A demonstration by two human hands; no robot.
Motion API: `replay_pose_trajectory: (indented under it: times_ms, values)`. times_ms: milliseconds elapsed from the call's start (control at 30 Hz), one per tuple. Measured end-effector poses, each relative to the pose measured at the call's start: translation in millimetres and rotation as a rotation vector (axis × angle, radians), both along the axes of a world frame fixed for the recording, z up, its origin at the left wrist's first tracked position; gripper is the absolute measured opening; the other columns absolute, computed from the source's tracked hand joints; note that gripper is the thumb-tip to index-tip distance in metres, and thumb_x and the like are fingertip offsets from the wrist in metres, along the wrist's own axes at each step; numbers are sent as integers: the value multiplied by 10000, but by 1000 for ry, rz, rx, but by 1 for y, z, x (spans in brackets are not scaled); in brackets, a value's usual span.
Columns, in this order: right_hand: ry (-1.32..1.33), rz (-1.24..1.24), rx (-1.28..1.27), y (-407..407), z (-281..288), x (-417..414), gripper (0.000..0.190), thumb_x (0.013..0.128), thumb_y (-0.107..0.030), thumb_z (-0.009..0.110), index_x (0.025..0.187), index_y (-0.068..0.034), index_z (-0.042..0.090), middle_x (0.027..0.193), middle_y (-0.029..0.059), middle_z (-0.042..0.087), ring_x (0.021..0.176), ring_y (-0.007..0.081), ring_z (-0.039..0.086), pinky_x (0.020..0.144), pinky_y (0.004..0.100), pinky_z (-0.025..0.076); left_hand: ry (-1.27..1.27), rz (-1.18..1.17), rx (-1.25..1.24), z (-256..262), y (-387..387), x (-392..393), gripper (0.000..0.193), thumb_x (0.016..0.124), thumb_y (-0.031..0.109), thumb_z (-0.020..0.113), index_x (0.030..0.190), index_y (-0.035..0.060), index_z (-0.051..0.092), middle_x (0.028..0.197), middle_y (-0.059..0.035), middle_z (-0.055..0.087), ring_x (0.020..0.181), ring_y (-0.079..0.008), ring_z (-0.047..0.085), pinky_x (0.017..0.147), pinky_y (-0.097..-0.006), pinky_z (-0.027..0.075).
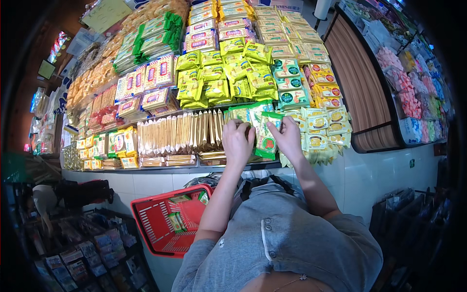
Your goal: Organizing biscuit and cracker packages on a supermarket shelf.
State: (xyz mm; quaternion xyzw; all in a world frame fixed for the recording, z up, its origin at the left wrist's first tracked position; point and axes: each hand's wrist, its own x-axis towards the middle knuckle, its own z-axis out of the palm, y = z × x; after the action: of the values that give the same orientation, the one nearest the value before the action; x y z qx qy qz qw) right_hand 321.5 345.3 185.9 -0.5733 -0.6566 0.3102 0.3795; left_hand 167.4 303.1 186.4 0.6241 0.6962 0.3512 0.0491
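My right hand (289,135) grips the side of a green-and-white snack pack (269,137), its thumb on the front. The pack bears writing and leans upright at the display's front edge. To its left is my left hand (237,144), fingers bent, close to more green-and-white packs (251,108) lying behind. Whether its fingertips pinch anything is unclear. Left of that hand stands a row of slim, clear-wrapped biscuit packs (175,131). Pale yellow packs (316,122) lie just right of my right hand.
Bright yellow packs (215,75) are heaped behind. A red shopping basket (146,219) with several green packs (177,222) stands on the floor at my left. Another person (45,200) bends near dark shelves (80,255). A brown display stand (359,76) is at the right.
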Motion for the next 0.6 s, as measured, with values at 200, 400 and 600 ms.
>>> replay_pose_trajectory:
  times_ms: [200, 400, 600]
  values:
    - [116, 31, -6, -2, -4, 2, 294, 812, -196, 704, 723, 34, 543, 690, 85, 456, 564, 182, 441, 512, 322, 354, -149, 56, -55, -6, 6, 19, 303, 824, 277, 657, 913, -12, 629, 889, -164, 576, 834, -312, 533, 751, -405, 430]
    - [357, 26, -99, -6, -10, 4, 243, 863, -160, 660, 752, 30, 556, 683, 26, 470, 560, 65, 407, 494, 247, 322, -642, 33, -131, -12, 17, 20, 298, 873, 225, 613, 1003, -25, 516, 743, -133, 584, 661, -248, 576, 609, -364, 452]
    - [540, 160, -257, -1, -17, 6, 265, 905, -208, 622, 750, -6, 548, 591, -25, 480, 571, 30, 388, 498, 234, 316, -899, 30, -12, -22, 23, -11, 249, 886, 146, 613, 1044, -16, 509, 631, -26, 554, 542, -96, 526, 474, -257, 408]
